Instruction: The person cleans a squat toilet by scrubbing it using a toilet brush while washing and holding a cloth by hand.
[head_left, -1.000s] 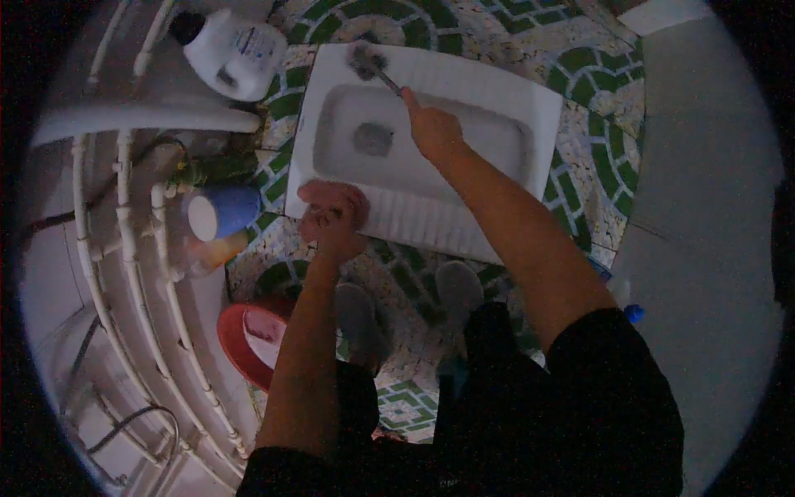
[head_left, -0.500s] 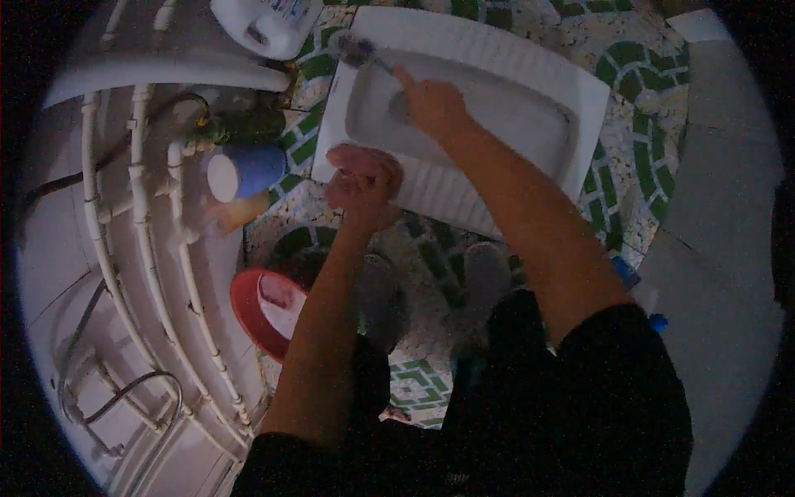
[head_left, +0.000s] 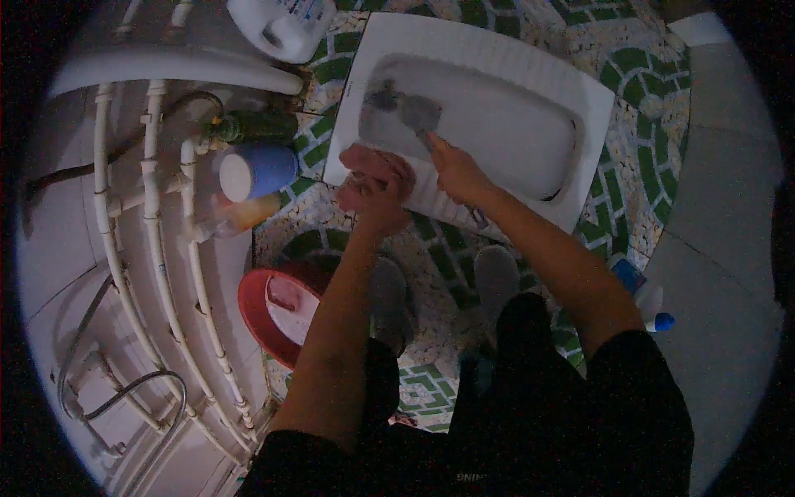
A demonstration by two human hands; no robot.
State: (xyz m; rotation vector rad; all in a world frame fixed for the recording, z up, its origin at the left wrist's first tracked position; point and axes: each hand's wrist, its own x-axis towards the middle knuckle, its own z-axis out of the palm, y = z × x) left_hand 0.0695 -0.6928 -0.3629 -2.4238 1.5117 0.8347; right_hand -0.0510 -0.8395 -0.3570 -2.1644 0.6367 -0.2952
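A white squat toilet pan (head_left: 489,37) with ribbed foot rests is set into the floor in front of me. My right hand (head_left: 460,172) is closed round the handle of a toilet brush (head_left: 421,113). The brush's grey head is inside the basin, beside the dark drain hole (head_left: 382,96) at its left end. My left hand (head_left: 378,199) grips a crumpled pinkish cloth (head_left: 373,164) at the pan's near left corner. Part of the cloth lies over the rim there.
A red basin (head_left: 257,319) with whitish contents stands left of my feet. Along the left wall run white pipes (head_left: 153,207). A blue cup-shaped container (head_left: 269,171), a green bottle (head_left: 257,127) and a white jug (head_left: 286,33) stand nearby. A blue-capped bottle (head_left: 654,311) is at right.
The brush head has moved from the far left rim down into the basin, nearer to me. My right hand has shifted right and toward me. My left hand stays at the corner.
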